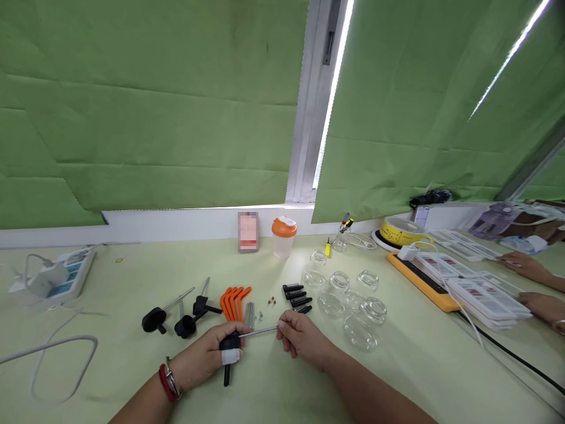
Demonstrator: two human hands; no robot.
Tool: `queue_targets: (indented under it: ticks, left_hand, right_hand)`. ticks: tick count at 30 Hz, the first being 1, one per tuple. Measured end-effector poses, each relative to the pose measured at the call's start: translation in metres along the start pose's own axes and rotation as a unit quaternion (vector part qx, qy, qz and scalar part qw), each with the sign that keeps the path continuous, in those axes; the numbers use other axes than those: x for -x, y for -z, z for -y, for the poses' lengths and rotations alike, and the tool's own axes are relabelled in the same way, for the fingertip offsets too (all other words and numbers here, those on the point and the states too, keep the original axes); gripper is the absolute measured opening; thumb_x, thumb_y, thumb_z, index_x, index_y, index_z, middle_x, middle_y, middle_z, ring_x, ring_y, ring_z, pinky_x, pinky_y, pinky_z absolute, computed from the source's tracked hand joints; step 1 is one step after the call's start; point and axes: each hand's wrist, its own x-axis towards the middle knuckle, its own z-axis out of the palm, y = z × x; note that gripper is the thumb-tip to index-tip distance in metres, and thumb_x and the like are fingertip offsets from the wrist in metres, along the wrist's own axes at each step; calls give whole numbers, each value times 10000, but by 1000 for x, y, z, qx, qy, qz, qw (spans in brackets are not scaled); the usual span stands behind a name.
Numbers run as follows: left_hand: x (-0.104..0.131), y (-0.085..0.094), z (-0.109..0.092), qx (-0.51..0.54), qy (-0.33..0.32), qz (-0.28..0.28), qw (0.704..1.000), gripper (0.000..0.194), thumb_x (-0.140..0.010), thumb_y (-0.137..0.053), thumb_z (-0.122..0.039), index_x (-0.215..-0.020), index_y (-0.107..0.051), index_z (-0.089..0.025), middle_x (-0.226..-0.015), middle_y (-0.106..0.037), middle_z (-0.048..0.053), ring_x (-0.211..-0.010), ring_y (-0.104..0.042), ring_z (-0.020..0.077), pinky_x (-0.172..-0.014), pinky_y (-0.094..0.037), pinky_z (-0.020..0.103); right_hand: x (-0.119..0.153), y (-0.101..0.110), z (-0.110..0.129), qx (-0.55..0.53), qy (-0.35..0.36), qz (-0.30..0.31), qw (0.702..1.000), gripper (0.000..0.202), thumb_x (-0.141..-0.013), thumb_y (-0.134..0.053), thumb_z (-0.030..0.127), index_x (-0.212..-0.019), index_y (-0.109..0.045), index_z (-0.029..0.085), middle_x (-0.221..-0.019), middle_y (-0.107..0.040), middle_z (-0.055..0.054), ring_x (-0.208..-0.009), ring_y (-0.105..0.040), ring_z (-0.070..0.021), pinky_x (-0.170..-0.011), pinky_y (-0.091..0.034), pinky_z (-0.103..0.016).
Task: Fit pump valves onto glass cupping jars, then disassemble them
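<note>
My left hand [207, 358], with white tape round one finger, is closed on a black plastic cap [229, 341] that has a short spout-like arm pointing down. A thin metal rod [258, 332] runs from this cap to the right. The far end of the rod is pinched between the fingertips of my right hand [304, 338]. Beyond my hands lie several orange curved handles [233, 300], a bundle of metal pins [249, 314], tiny brown pieces [272, 301] and several black bristled brush heads [296, 294]. More black caps with rods [154, 320] rest to the left.
Several clear glass bottles [338, 297] stand on the right of the pale green table. At the back are an orange-lidded cup [283, 235] and a phone [248, 232]. A power strip [73, 274] lies left; another person's hands [541, 306] are at far right beside white trays [481, 300].
</note>
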Motion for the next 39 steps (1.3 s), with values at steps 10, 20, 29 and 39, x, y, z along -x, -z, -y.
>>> queue_targets:
  ticks: [10,20,29,39]
  left_hand:
    - [0,0,3,8,1,-2,1000,379,-786,-593,-309,-1156,-555,-236,-896,-540,-3,-832,-479,162,-782,-403,253]
    - [0,-1,0,13,3,-1,1000,377,-774,-598,-308,-1139,-553,-229,-887,-532,-1,-824,-479,162,-778,-403,253]
    - [0,-1,-1,4,6,0,1000,372,-768,-600,-332,-1123,-561,-230,-895,-541,1,-834,-480,167,-784,-405,256]
    - [-1,0,3,1,9,0,1000,382,-763,-604,-328,-1129,-560,-228,-916,-548,4,-850,-483,169,-804,-403,261]
  right_hand:
    - [0,-1,-5,-56,22,6,998,187,-745,-583,328,-811,-466,196,-651,-470,55,-496,-455,-72,-396,-351,-179]
    - [0,-1,-4,-33,10,0,999,203,-779,-543,382,-762,-483,189,-624,-511,38,-476,-437,-72,-421,-359,-189]
    - [2,-1,5,-22,-9,7,1000,216,-790,-528,376,-709,-479,181,-534,-492,53,-401,-391,-55,-394,-328,-182]
    - [1,0,7,-28,-15,22,999,216,-800,-519,371,-706,-495,179,-482,-486,60,-366,-364,-54,-378,-311,-182]
